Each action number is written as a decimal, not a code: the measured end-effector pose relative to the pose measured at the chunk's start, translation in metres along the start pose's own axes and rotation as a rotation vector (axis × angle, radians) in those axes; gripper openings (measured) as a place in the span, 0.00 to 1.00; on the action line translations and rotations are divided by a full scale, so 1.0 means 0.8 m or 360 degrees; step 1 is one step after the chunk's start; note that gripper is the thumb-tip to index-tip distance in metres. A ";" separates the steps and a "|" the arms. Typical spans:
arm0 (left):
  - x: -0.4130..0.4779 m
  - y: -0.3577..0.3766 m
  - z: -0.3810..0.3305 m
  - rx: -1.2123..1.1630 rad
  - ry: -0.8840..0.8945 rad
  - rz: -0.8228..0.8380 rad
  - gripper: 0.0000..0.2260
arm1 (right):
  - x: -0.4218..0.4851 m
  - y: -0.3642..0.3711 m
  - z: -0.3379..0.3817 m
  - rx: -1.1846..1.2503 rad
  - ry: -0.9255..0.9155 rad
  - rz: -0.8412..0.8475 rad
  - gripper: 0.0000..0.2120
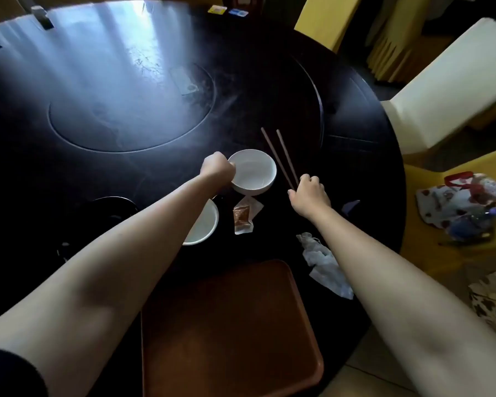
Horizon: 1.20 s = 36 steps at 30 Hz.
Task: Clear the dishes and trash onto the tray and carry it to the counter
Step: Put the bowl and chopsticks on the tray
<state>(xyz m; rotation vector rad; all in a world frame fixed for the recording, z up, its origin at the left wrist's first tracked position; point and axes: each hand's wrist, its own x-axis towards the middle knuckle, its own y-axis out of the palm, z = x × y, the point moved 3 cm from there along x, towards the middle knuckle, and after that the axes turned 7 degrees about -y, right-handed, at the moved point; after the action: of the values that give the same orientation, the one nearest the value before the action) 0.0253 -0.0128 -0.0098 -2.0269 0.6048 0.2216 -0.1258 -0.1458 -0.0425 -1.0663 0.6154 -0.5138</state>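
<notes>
- White bowl [254,171] sits tilted, its rim pinched in the closed left hand [216,167].
- 2 chopsticks [281,159] angle away from the right hand [308,196], which is curled shut around their near ends.
- Below the left forearm: a white plate [202,224]; a sauce packet [242,216] between both hands.
- Crumpled tissue [324,262] lies beside the right forearm.
- Brown tray [226,333] nearest the person, bare, between the arms.

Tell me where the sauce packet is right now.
Head view, centre: the sauce packet lies on the table between the white bowl and the tray.
</notes>
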 end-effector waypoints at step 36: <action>-0.112 -0.008 0.007 -0.1238 -0.0037 0.0105 0.11 | -0.038 -0.047 0.006 0.1943 -0.0238 0.0202 0.13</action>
<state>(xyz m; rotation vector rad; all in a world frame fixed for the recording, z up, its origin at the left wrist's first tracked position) -0.0477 0.0236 0.0275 -2.7414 0.6280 0.5905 -0.1483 -0.1377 0.0002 0.0951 0.1429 -0.5600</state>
